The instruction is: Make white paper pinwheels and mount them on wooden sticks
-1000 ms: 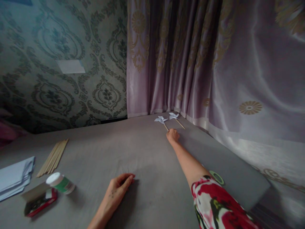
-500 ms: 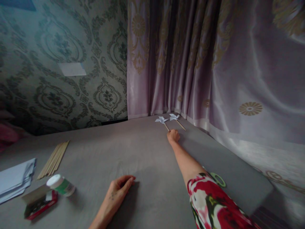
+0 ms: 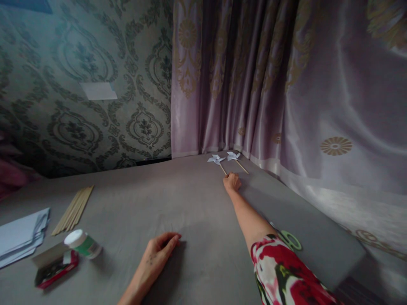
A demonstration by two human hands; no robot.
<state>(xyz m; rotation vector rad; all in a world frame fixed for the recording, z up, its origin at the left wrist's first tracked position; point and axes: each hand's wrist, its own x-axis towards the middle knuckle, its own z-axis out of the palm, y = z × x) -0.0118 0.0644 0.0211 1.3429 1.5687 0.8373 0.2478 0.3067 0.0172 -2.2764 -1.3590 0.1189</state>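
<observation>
My right hand [image 3: 232,181] is stretched far out across the grey surface [image 3: 178,203] and is closed round the stick end of a white paper pinwheel [image 3: 216,159]. A second white pinwheel [image 3: 233,156] lies just to its right, close to the curtain. My left hand [image 3: 159,252] rests on the surface near me, fingers loosely curled and pressed down, holding nothing.
At the left lie a bundle of wooden sticks [image 3: 73,208], a stack of white paper [image 3: 19,237], a white-capped glue bottle [image 3: 82,245] and an open red box [image 3: 52,266]. Green-handled scissors [image 3: 290,239] lie by my right sleeve. A pink curtain [image 3: 286,93] borders the right side.
Hardly anything has changed; my right hand stays at the pinwheel stick and my left hand stays planted. The view has shifted slightly.
</observation>
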